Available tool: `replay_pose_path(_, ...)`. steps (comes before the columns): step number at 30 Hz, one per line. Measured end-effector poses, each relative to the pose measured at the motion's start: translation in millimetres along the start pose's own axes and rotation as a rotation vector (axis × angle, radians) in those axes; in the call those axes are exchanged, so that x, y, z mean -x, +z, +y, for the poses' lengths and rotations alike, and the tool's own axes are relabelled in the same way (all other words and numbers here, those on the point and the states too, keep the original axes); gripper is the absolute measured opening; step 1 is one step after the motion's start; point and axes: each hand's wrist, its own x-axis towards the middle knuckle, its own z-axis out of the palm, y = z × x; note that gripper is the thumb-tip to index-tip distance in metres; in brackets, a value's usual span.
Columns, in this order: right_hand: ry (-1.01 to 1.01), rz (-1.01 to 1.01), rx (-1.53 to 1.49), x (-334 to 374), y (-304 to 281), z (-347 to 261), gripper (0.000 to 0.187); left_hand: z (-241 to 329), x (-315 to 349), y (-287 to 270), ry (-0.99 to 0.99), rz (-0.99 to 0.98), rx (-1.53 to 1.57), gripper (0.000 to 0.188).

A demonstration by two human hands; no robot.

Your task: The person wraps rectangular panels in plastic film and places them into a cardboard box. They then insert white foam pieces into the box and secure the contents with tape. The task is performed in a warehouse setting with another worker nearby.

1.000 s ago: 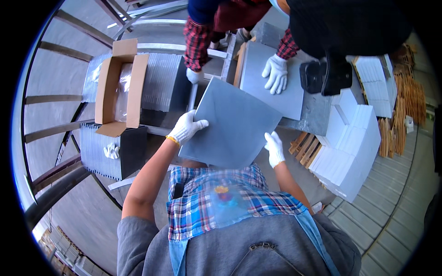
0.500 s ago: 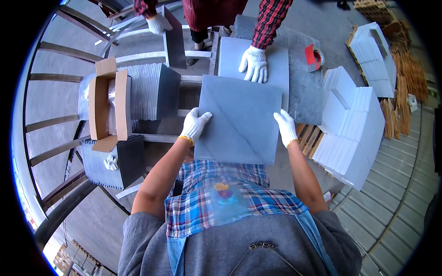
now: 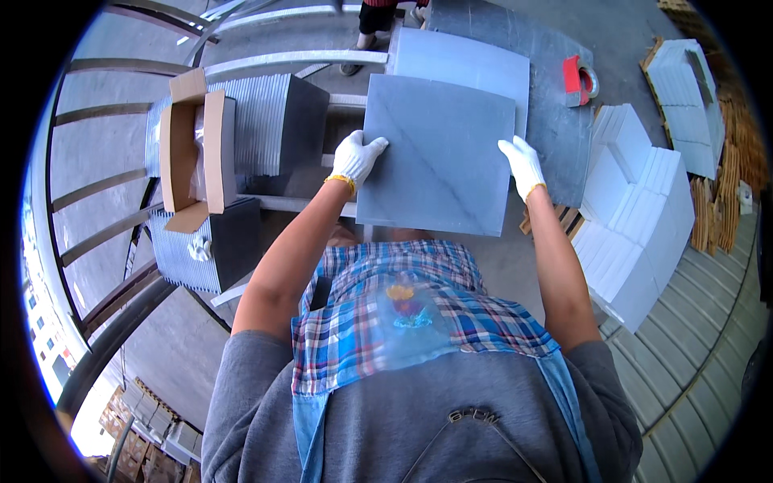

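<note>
A grey square tile (image 3: 439, 161) with a faint diagonal vein lies level in front of me. At its left edge my left hand (image 3: 354, 158), in a white glove, grips it with the thumb on top and the other fingers partly hidden. My right hand (image 3: 523, 167), gloved likewise, holds the right edge. Behind and partly under the tile in view is a lighter grey tile (image 3: 471, 60), which rests on a dark slab (image 3: 557, 153). Whether the two tiles touch, I cannot tell.
On the slab stands a red tape dispenser (image 3: 576, 83). Left are an open cardboard box (image 3: 167, 161), rows of upright tiles (image 3: 266, 121) and metal rails (image 3: 298, 58). White blocks (image 3: 636, 201) are stacked right. A person's legs (image 3: 369, 32) show at the far side.
My hands and the tile have moved slightly forward, while the whole view has shifted. The co-worker's gloved hands and the dark tile in one of them have gone out of view.
</note>
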Motion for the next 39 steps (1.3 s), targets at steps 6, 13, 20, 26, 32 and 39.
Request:
replay_pose_path(6,-0.072,0.074,0.163,-72,-12,-23,0.084,36,-65,12,0.099,0.045,-0.249,0.056)
replay_pose_path(13,-0.087,0.167,0.359,-118,-24,-46,0.083,74,-107,25,0.125,0.081,-0.366,0.058)
replay_pose_path(20,-0.047,0.174,0.591,-126,-39,-60,0.074,92,-108,43,0.140,0.136,-0.490,0.053)
replay_pose_path(26,-0.230,0.297,0.859,-96,-29,-114,0.057,106,-92,45,0.109,0.138,-0.604,0.056)
replay_pose_path(32,-0.555,0.475,0.868,-145,-19,-52,0.071,86,-82,70,0.120,0.166,-0.362,0.054)
replay_pose_path(39,-0.703,0.637,0.996,-183,60,-104,0.064,69,-86,77,0.207,0.202,-0.263,0.065)
